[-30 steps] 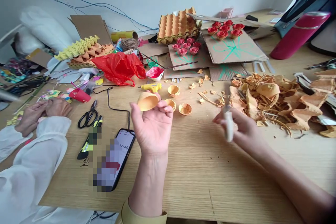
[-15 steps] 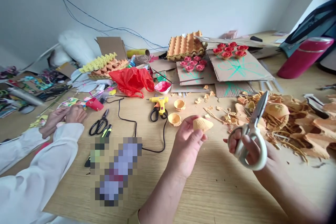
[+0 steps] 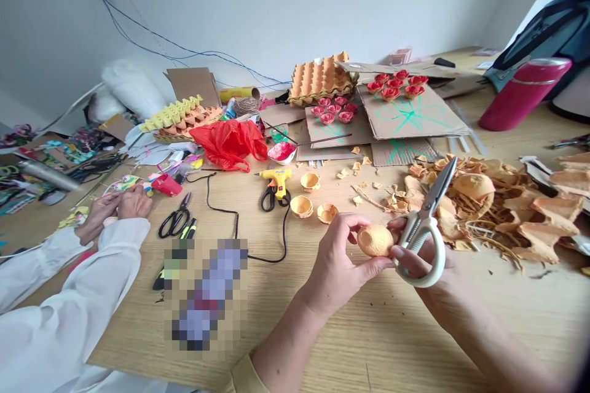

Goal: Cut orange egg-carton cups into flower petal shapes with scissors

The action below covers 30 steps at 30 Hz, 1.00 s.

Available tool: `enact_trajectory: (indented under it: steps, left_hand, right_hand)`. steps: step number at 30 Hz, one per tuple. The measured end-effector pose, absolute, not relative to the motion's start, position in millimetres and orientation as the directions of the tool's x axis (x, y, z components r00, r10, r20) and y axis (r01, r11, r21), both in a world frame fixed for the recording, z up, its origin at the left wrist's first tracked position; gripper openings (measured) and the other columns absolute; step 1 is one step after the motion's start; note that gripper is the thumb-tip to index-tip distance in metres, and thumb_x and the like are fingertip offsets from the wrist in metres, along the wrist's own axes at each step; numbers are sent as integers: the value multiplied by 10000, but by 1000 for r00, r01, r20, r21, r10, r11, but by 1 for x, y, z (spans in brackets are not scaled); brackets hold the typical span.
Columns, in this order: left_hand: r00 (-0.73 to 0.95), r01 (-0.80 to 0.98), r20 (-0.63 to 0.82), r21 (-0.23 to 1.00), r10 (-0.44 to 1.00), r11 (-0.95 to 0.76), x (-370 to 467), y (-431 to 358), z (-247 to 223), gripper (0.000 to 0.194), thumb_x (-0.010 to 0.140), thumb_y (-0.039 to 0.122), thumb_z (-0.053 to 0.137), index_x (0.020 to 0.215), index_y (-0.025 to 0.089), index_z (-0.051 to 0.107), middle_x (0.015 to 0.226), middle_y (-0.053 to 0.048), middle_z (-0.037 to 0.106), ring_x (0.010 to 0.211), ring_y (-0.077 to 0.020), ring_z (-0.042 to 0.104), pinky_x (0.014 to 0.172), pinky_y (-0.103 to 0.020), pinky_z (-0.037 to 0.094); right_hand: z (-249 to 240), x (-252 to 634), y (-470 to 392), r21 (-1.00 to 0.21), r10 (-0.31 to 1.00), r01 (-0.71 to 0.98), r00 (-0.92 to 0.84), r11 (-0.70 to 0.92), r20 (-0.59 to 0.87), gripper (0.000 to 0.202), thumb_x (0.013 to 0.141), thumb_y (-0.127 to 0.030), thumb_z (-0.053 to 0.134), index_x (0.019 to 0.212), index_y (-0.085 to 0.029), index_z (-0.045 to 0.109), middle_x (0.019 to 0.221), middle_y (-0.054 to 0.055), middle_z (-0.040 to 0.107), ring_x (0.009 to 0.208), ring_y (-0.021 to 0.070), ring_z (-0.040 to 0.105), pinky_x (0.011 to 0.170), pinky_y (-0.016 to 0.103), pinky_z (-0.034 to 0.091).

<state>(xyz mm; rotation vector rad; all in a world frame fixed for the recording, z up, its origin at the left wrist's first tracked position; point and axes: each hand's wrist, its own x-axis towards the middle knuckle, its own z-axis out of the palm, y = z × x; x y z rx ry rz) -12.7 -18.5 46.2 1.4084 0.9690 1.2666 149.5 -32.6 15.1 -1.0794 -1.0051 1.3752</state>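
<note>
My left hand (image 3: 343, 252) is closed on a yellow-orange egg carton cup (image 3: 375, 240), its rounded bottom facing me. In my right hand (image 3: 426, 258) is a pair of scissors (image 3: 421, 221) with white handles, blades pointing up and seemingly together. The right fingertips reach the right side of the cup, so both hands meet at it. Beyond my left hand on the table stand a single cut cup (image 3: 327, 214), a stack of cups (image 3: 302, 207) and another cup (image 3: 310, 182).
Egg carton scraps (image 3: 479, 215) are heaped on the right, near a pink flask (image 3: 525, 95). A yellow glue gun (image 3: 275, 183) stands mid-table. Red paper flowers (image 3: 397, 85) sit on cardboard (image 3: 415, 116). Another person's hands (image 3: 124, 206) work at left, near black scissors (image 3: 175, 218).
My hands have come together; the right fingers now touch the cup. The cup has turned from a side view to its rounded bottom. A cut cup behind my left hand is now visible.
</note>
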Motion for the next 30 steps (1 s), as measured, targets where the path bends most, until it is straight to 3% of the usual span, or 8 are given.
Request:
enact_trajectory:
  steps: [5, 9, 15, 22, 25, 30]
  left_hand:
    - [193, -136, 100, 988, 976, -74, -11, -16, 39, 520, 648, 204, 849, 1120, 219, 634, 1163, -102, 641, 1017, -227, 597, 852, -296, 455]
    - [322, -304, -70, 937, 944, 173, -11, -12, 33, 361, 694, 268, 827, 992, 162, 653, 1029, -102, 689, 977, -209, 628, 862, -297, 474]
    - [313, -410, -82, 887, 946, 212, -8, -12, 35, 366, 684, 221, 834, 1009, 181, 672, 1069, -77, 703, 1018, -186, 633, 900, -276, 465]
    - [374, -563, -261, 699, 890, 441, -4, -14, 24, 287, 623, 226, 877, 802, 135, 672, 773, -16, 675, 692, -79, 597, 714, -214, 485]
    - [344, -616, -275, 656, 898, 437, -7, -12, 25, 298, 628, 257, 878, 791, 124, 668, 707, -7, 643, 648, -73, 578, 639, -194, 474]
    - [238, -742, -270, 569, 933, 355, -18, -4, 29, 274, 650, 230, 866, 803, 136, 658, 742, 5, 619, 644, -60, 552, 559, -166, 443]
  right_hand:
    - [16, 152, -32, -965, 998, -258, 17, -55, -61, 402, 754, -400, 773, 1052, -321, 514, 859, -1, 584, 749, 208, 594, 657, 353, 512]
    - [16, 153, -32, -980, 999, -198, 39, -28, -36, 391, 771, -422, 756, 1052, -327, 501, 828, 4, 581, 685, 201, 572, 592, 343, 490]
    - [14, 150, -33, -997, 988, -48, 145, 56, 48, 364, 789, -493, 720, 1049, -315, 538, 877, 36, 661, 697, 223, 589, 530, 326, 457]
    - [16, 153, -32, -996, 993, -88, 119, 20, 10, 359, 780, -457, 744, 1038, -316, 539, 878, 19, 625, 704, 204, 569, 559, 316, 467]
    - [19, 154, -34, -997, 998, -79, 58, -6, -10, 331, 798, -482, 719, 1010, -300, 542, 817, 2, 592, 646, 176, 518, 533, 292, 435]
    - [18, 153, -41, -997, 979, 69, -200, -24, -38, 352, 895, -599, 518, 911, -251, 568, 708, -1, 566, 620, 170, 488, 542, 284, 419]
